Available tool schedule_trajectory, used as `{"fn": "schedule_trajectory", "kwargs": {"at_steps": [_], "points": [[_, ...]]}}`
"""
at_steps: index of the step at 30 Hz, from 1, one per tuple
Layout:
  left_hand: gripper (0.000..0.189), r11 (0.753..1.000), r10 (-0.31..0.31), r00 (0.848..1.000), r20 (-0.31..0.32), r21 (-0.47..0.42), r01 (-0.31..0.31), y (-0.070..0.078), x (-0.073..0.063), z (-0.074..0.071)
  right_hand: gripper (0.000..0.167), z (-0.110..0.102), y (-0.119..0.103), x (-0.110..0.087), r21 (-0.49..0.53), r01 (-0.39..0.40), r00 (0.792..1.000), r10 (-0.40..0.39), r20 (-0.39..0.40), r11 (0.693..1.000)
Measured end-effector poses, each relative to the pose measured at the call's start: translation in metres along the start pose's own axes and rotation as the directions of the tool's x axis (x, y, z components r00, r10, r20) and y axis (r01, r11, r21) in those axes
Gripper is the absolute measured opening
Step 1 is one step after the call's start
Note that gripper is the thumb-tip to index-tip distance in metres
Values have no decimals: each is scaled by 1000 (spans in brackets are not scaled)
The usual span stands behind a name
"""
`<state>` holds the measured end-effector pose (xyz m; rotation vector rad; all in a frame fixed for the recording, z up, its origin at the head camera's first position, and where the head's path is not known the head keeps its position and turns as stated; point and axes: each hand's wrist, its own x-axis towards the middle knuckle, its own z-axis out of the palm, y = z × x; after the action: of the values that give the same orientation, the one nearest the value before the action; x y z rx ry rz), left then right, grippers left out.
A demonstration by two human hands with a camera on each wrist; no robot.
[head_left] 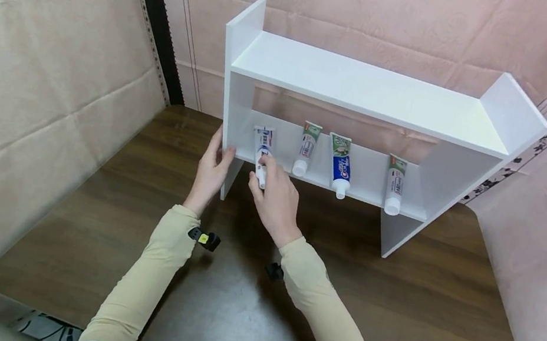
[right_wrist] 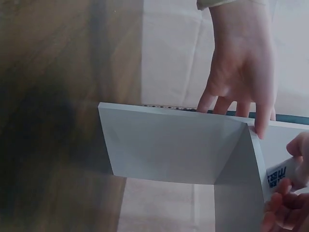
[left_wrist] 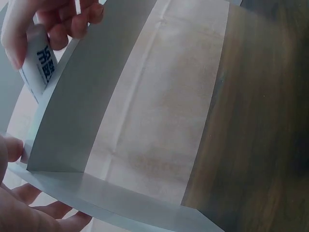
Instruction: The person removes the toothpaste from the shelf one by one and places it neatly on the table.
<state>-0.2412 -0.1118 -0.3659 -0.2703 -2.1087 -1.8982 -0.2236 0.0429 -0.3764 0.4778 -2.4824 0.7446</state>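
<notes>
A white two-tier shelf point(head_left: 371, 93) stands on the brown table. My left hand point(head_left: 210, 171) grips its left side panel point(head_left: 232, 101), thumb at the front edge and fingers on the outer face, as the right wrist view also shows. With my right hand point(head_left: 276, 199) I pinch a white toothpaste tube point(head_left: 264, 137) at the left end of the lower board. In the left wrist view, dark lettering shows on this tube point(left_wrist: 39, 63), which is partly hidden by the fingers. Its cap end points toward me, past the board's front edge.
Farther right on the lower board lie a green-and-white tube point(head_left: 306, 147), a blue-and-green toothpaste tube point(head_left: 341, 163) and another green-and-white tube point(head_left: 395, 184). Their caps face front. Pink cloth point(head_left: 385, 9) hangs behind and at the sides of the table point(head_left: 433, 315).
</notes>
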Motion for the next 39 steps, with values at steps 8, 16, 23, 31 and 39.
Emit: {"fn": "schedule_trajectory", "kwargs": {"at_steps": [8,16,23,31,39], "points": [[56,996,-44,999,-10,-80,43,-5,0,1,29,-9,2,-21,140,-27,999,31,-29,990],[53,993,-28,999,-28,-113,25,-8,2,2,28,-31,4,-46,239,-28,998,39,-44,971],[54,994,-48,999,-15,-100,46,-8,1,1,28,-52,0,-64,290,-15,999,29,-45,957],[55,993,-85,996,2,-84,84,-8,1,0,25,-72,0,-81,285,-9,1000,6,14,959],[54,991,-88,996,0,-103,88,-15,5,0,21,-56,15,-83,142,-102,984,80,158,985]]}}
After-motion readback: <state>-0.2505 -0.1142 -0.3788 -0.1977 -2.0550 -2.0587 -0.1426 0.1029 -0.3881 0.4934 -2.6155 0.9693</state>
